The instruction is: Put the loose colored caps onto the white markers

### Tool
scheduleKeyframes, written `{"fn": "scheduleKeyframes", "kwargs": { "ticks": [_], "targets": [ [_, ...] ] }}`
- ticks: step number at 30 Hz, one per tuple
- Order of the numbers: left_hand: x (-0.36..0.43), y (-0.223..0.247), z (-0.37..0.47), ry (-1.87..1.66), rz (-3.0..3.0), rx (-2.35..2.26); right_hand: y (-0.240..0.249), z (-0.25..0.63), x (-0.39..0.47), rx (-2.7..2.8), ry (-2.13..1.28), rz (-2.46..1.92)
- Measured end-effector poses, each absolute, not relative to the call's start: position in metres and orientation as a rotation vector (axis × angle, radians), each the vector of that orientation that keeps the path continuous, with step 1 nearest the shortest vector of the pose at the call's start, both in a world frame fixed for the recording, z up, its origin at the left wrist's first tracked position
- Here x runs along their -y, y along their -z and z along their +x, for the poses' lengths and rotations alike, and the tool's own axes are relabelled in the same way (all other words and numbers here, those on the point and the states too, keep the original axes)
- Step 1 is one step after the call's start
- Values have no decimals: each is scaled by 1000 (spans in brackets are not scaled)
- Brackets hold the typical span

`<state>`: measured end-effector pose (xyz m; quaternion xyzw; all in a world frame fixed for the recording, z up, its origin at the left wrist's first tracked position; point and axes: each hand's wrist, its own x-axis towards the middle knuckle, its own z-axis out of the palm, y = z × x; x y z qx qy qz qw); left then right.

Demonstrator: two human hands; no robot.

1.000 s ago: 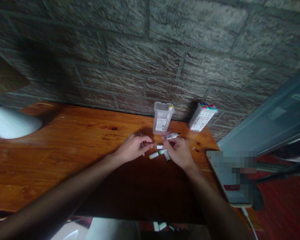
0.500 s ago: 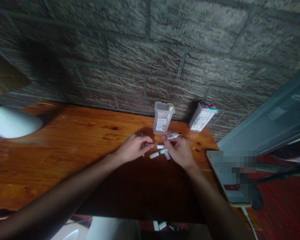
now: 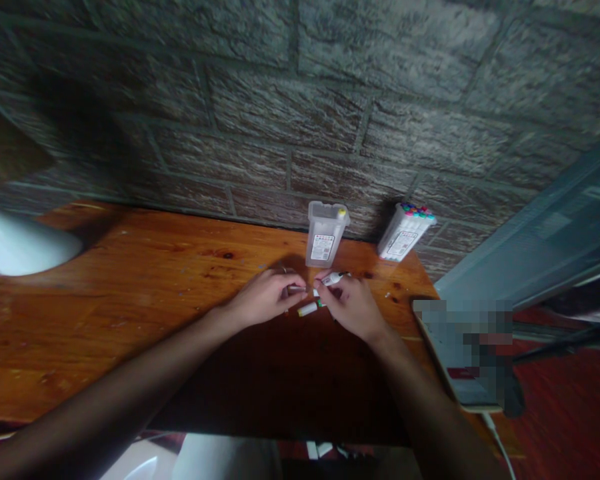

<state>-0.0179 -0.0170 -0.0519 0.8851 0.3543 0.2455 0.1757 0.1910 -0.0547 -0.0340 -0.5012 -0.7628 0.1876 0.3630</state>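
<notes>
My right hand (image 3: 353,303) is closed on a white marker (image 3: 334,279) with a dark end, held tilted above the wooden table. Just to its left, my left hand (image 3: 267,297) has its thumb and fingers curled together; a small pale thing seems to sit between them, but I cannot make it out. On the table between the hands lie a white piece with a yellow end (image 3: 307,309) and one with a green end (image 3: 321,303), partly covered by my right hand. Behind the hands stands a clear plastic marker case (image 3: 322,243), with a single yellow-topped marker (image 3: 341,214) in it.
A second case (image 3: 403,233), packed with colourful markers, stands to the right by the stone wall (image 3: 250,133). A tablet-like device (image 3: 450,353) with a white cable lies at the table's right edge. A white lamp base (image 3: 25,243) stands at the left.
My right hand has moved left with the marker, closer to my left hand, and now covers more of the loose pieces. My left hand has stayed nearly still.
</notes>
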Motion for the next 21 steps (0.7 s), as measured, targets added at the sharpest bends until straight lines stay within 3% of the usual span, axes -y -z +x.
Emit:
{"fn": "scheduleKeyframes", "kwargs": {
  "ticks": [13,21],
  "targets": [
    [31,46,-18,-516,2687,-969,23,178,75,2339,-519,-1149],
    [18,48,-17,-653,2579,-888,24,187,65,1963,-461,-1193]
  ]
}}
